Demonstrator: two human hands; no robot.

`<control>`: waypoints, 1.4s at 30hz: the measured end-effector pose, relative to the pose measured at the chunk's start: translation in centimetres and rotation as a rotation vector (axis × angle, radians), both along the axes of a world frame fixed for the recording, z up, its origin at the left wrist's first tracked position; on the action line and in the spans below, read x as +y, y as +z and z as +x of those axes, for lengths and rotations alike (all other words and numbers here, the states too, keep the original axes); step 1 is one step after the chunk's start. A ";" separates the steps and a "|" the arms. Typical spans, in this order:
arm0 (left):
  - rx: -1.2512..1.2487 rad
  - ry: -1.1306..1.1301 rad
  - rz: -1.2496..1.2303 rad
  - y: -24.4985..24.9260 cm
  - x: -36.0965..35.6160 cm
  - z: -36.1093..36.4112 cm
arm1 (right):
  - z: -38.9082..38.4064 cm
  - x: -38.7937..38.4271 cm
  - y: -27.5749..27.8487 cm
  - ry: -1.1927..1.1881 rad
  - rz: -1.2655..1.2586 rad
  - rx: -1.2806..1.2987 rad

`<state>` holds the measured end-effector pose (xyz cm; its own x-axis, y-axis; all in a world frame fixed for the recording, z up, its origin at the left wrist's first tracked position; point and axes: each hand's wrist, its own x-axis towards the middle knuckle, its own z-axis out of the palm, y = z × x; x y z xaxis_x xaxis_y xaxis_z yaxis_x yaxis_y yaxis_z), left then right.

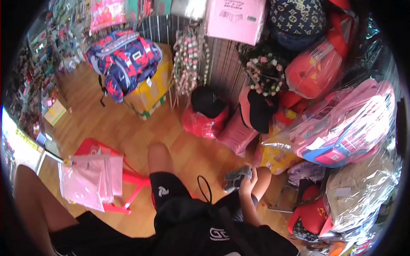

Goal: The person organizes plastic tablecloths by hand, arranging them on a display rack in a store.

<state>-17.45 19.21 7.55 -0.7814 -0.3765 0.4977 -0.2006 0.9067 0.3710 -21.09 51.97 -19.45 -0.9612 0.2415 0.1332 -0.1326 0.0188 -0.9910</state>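
Right hand [247, 184]: closed on grey bundle [235, 178] — held left of the palm, by the right knee's [264, 178] inner edge | long axis: unclear (crumpled) | left hand: out of view — can't tell.

The cloth [238, 177] was mottled grey, the backpack [137, 55] navy with red and pale patches, the stool [136, 178] red, the packets [81, 181] pink, and the monogrammed cap [299, 19] dark with cream motifs.

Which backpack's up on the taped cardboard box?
The navy-and-red one, sitting on the box with yellow tape; the pink backpack is wrapped in clear plastic at far right.
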 end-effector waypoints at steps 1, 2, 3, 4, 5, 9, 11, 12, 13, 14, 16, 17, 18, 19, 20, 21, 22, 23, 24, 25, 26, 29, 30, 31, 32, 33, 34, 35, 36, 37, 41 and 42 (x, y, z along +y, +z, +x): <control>0.008 0.030 0.009 0.1 -0.3 0.3 | -1.7 -0.4 0.4 0.083 -0.037 0.028; 0.064 0.053 -0.011 1.3 -1.2 -0.5 | -3.0 -1.3 1.1 0.130 -0.083 0.053; 0.087 0.054 -0.023 2.1 -1.6 -1.0 | -2.3 -1.2 1.7 0.158 -0.120 0.044; 0.077 0.050 -0.019 2.1 -1.5 -1.3 | -2.0 -1.5 2.4 0.148 -0.111 0.050; 0.071 0.043 -0.008 2.1 -1.3 -1.7 | -1.8 -1.4 2.0 0.137 -0.110 0.057; 0.033 0.031 0.064 0.7 -0.4 -2.8 | -1.5 -1.4 2.1 0.111 -0.008 0.038; 0.010 0.061 0.109 -0.5 -0.1 -2.6 | -1.6 -1.5 2.2 0.126 -0.042 0.044; -0.005 0.064 0.129 -1.1 0.2 -2.7 | -2.1 -1.7 1.7 0.114 -0.020 0.068; -0.039 0.055 0.160 -2.2 1.0 -2.8 | -2.1 -1.2 0.7 0.090 0.014 0.074; -0.094 0.048 0.199 -3.8 2.0 -2.4 | -1.9 -1.0 0.2 0.064 0.030 0.050; -0.172 0.053 0.221 -5.2 2.5 -1.7 | -1.6 -0.7 0.6 0.114 0.017 0.002; -0.169 0.067 0.210 -5.1 2.0 -2.0 | -2.3 -1.2 0.5 0.134 -0.074 -0.021; -0.186 0.073 0.212 -5.5 2.0 -2.0 | -2.6 -1.3 0.2 0.136 -0.088 0.015; -0.223 0.069 0.227 -6.4 2.5 -1.9 | -2.1 -1.0 0.2 0.124 -0.083 -0.008; -0.257 0.065 0.240 -7.2 3.0 -1.8 | -2.2 -1.0 0.7 0.099 -0.045 0.016; -0.286 0.071 0.243 -7.7 3.2 -1.6 | -2.3 -1.5 1.0 0.082 -0.017 0.044; -0.314 0.086 0.241 -8.1 3.1 -1.1 | -2.2 -1.7 1.2 0.099 -0.082 -0.005; -0.334 0.096 0.238 -8.4 3.0 -1.0 | -2.3 -1.6 0.8 0.111 -0.079 -0.021; -0.345 0.102 0.234 -8.6 2.9 -1.2 | -2.7 -1.5 -0.3 0.114 -0.088 -0.014; -0.352 0.107 0.234 -8.9 2.9 -1.6 | -3.2 -1.7 -0.8 0.117 -0.094 -0.002; -0.363 0.113 0.237 -9.4 3.0 -1.9 | -3.7 -1.9 -0.9 0.116 -0.100 -0.001; -0.430 0.127 0.253 -11.6 3.7 -2.3 | -4.4 -2.4 -0.2 0.092 -0.102 -0.012; -0.450 0.132 0.255 -12.4 3.7 -2.6 | -4.9 -2.8 0.7 0.049 -0.145 -0.021; -0.469 0.135 0.252 -13.2 3.6 -2.9 | -5.2 -3.3 1.6 0.003 -0.192 -0.030; -0.481 0.137 0.249 -12.9 3.9 -2.9 | -5.8 -3.5 2.8 0.000 -0.148 -0.001; -0.475 0.132 0.237 -14.7 2.8 -5.0 | -6.6 -3.7 3.5 -0.019 -0.112 0.057; -0.457 0.115 0.236 -15.5 2.5 -6.6 | -7.9 -3.6 2.7 -0.037 -0.130 0.064; -0.443 0.104 0.240 -16.3 2.3 -8.0 | -8.9 -3.6 1.7 -0.048 -0.145 0.066; -0.427 0.095 0.246 -17.1 2.0 -9.5 | -9.8 -3.7 1.3 -0.053 -0.190 0.008; -0.402 0.087 0.255 -17.8 1.8 -11.5 | -10.7 -3.6 0.7 -0.055 -0.235 -0.008; -0.258 0.009 0.274 -18.6 1.1 -22.2 | -14.5 -3.7 -2.1 -0.116 -0.242 -0.001; -0.222 -0.013 0.277 -18.3 1.1 -24.9 | -15.3 -3.9 -3.0 -0.164 -0.280 -0.022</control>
